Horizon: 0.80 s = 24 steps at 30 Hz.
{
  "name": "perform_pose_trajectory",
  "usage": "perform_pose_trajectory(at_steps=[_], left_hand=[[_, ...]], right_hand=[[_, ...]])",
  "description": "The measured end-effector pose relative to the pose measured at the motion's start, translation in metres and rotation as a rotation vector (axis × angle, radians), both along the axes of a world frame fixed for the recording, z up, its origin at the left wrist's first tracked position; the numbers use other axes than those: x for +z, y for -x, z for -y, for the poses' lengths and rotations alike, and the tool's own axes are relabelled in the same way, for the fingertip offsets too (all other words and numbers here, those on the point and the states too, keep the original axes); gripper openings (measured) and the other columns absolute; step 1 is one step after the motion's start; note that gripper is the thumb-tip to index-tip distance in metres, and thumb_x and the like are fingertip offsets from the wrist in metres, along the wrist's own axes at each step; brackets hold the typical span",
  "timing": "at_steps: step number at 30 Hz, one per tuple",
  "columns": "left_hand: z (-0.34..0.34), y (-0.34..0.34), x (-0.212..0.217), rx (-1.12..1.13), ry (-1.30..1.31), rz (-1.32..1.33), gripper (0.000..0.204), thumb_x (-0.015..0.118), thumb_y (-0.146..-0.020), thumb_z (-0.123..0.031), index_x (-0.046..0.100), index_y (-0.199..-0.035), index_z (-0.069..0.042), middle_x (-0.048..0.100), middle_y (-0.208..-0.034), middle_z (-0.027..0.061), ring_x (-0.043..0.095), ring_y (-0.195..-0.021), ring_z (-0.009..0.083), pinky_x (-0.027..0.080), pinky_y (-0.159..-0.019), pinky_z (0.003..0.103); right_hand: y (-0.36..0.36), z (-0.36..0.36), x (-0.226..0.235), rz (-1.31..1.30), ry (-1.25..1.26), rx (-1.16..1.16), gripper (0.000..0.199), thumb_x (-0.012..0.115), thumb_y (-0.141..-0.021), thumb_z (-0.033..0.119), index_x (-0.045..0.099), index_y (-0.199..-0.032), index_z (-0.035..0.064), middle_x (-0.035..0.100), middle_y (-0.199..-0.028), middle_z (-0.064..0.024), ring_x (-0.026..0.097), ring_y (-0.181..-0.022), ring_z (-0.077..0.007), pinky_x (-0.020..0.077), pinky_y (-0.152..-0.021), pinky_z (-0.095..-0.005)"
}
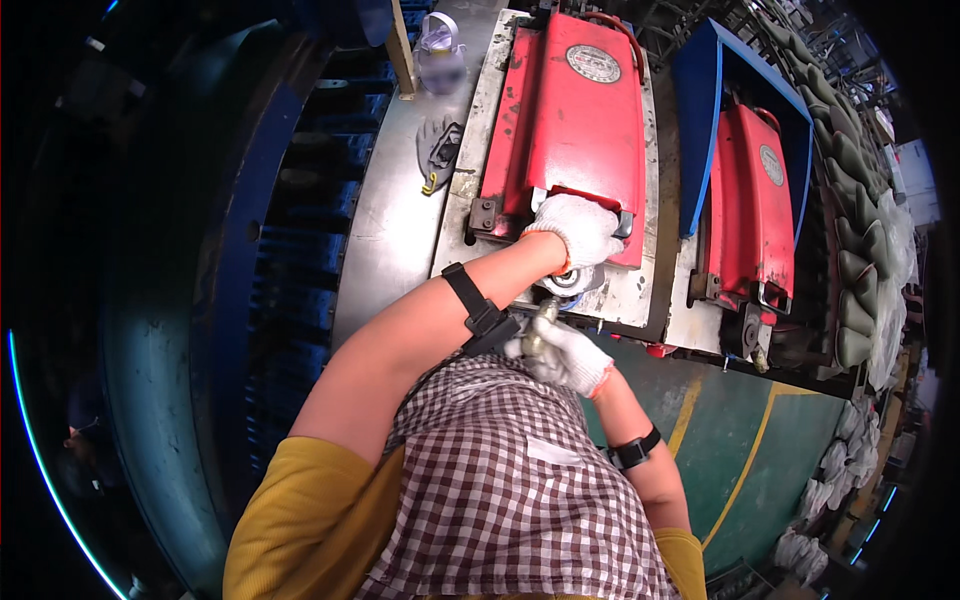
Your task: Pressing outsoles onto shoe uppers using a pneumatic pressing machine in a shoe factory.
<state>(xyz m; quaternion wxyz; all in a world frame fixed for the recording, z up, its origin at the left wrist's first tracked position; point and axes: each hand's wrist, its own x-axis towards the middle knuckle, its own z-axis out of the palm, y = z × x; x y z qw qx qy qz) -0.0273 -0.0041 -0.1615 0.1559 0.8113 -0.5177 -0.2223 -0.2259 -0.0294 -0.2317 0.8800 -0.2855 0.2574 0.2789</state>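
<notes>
My left hand, in a white knit glove, grips the metal handle at the near end of a red mould lid that lies shut on a worn metal plate. My right hand, also gloved, is shut on a small dull metal tool just below the lid's front edge, close to my checked apron. A round metal knob sits under my left hand.
A second red mould lid stands to the right behind a blue panel. A spare glove and a plastic bottle lie on the steel surface. Rows of grey shoe soles line the right. Green floor below.
</notes>
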Motion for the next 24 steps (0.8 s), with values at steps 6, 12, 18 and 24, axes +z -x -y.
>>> perform_pose_trajectory(at_steps=[6,12,18,24], left_hand=[[-0.002,-0.008,0.01,-0.074,0.025,0.01,0.042,0.056,-0.094,-0.042,0.075,-0.107,-0.007,0.075,-0.101,0.0214,0.072,-0.096,0.0388,0.055,-0.087,0.052],[-0.005,-0.02,0.071,-0.038,0.117,0.118,0.038,0.056,-0.095,-0.041,0.073,-0.101,-0.009,0.075,-0.096,0.0181,0.073,-0.093,0.0367,0.056,-0.083,0.051],[0.0,-0.046,0.141,0.008,0.519,0.467,0.033,0.06,-0.096,-0.036,0.069,-0.117,-0.011,0.074,-0.103,0.0126,0.073,-0.096,0.0295,0.057,-0.083,0.044],[-0.004,-0.069,0.149,-0.04,1.056,0.711,0.061,0.066,-0.087,-0.025,0.055,-0.142,0.0,0.053,-0.146,0.0244,0.042,-0.143,0.0422,0.026,-0.123,0.057]], right_hand=[[-0.036,0.006,0.03,0.045,0.759,0.609,0.059,0.055,-0.102,0.059,0.057,-0.119,0.0031,0.071,-0.093,-0.0122,0.058,-0.053,-0.0142,0.0482,-0.05,-0.0288],[-0.024,0.061,0.066,0.165,0.743,0.405,0.035,0.056,-0.107,0.04,0.064,-0.11,0.0063,0.072,-0.08,-0.0015,0.06,-0.054,-0.0063,0.0432,-0.046,-0.0194],[-0.097,0.092,0.028,0.175,1.388,0.02,0.04,0.065,-0.102,0.032,0.06,-0.124,-0.0009,0.073,-0.104,-0.0177,0.068,-0.092,-0.0207,0.0551,-0.085,-0.0361],[-0.207,0.084,-0.003,0.385,2.216,-0.013,0.083,0.074,-0.087,0.052,0.047,-0.147,0.0014,0.048,-0.149,-0.0302,0.05,-0.136,-0.0433,0.0449,-0.111,-0.0477]])
